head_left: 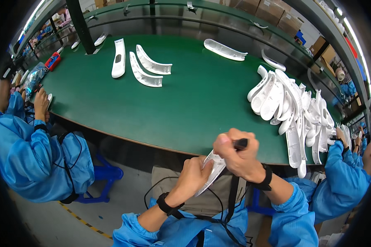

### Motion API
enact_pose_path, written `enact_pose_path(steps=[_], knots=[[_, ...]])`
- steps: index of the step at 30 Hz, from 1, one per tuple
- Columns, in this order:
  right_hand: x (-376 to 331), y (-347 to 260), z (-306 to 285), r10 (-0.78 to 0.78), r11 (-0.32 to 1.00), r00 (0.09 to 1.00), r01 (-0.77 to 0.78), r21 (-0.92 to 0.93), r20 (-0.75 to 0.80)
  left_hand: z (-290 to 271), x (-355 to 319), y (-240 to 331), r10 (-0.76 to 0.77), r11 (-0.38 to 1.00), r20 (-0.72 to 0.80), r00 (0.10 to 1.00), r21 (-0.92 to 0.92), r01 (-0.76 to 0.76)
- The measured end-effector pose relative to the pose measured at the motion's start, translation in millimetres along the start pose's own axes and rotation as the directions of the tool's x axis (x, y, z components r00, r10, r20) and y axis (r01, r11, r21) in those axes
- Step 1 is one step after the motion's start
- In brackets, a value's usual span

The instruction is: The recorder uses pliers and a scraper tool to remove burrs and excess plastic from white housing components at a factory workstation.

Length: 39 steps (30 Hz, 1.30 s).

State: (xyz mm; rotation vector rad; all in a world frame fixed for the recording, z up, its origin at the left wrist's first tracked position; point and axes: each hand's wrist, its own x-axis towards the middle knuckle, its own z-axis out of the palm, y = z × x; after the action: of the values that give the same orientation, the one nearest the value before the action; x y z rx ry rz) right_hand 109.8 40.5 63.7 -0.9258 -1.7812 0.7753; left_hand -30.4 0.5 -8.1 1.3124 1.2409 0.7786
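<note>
In my left hand (191, 176) is a white curved plastic shell (212, 173), its hollow side turned up, held over my lap at the table's front edge. My right hand (244, 161) is closed round a black-handled tool (240, 143) above the upper end of that shell. The working end of the tool is hidden behind my fingers, so its kind and whether it touches the shell cannot be told. Both wrists wear black straps.
On the green table (165, 119), a heap of white shells (290, 103) lies at the right, some overhanging the front edge. Two curved shells (152, 66) and a longer white piece (118, 59) lie far left. Co-workers in blue sit at both sides; a blue stool (105, 177) stands left.
</note>
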Motion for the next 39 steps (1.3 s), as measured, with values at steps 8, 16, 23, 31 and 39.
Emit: enact_pose_path(steps=[8, 16, 23, 31, 39], knots=[[-3.3, 14.8, 7.1, 0.095, 0.988, 0.991, -0.082, 0.135, -0.097, 2.9, 6.2, -5.4, 0.107, 0.991, -0.021, 0.994, 0.085, -0.105], [-0.2, 8.7, 5.5, 0.096, 0.993, 0.994, -0.091, 0.075, -0.056, 4.7, -0.7, -3.0, 0.057, 0.995, -0.04, 0.998, 0.087, -0.054], [-4.0, 17.9, 5.9, 0.156, 0.975, 0.983, -0.138, 0.174, -0.095, 10.1, 1.0, -12.5, 0.067, 0.993, -0.031, 0.997, 0.096, -0.063], [4.5, -34.2, -54.3, 0.187, 0.835, 0.915, 0.043, 0.548, -0.358, 14.9, -20.2, 5.8, 0.218, 0.952, -0.174, 0.96, 0.256, -0.169], [-33.8, 28.4, -83.1, 0.136, 0.975, 0.886, -0.039, 0.22, -0.443, 10.0, -31.2, 13.2, 0.858, 0.271, 0.044, 0.511, 0.808, -0.524]])
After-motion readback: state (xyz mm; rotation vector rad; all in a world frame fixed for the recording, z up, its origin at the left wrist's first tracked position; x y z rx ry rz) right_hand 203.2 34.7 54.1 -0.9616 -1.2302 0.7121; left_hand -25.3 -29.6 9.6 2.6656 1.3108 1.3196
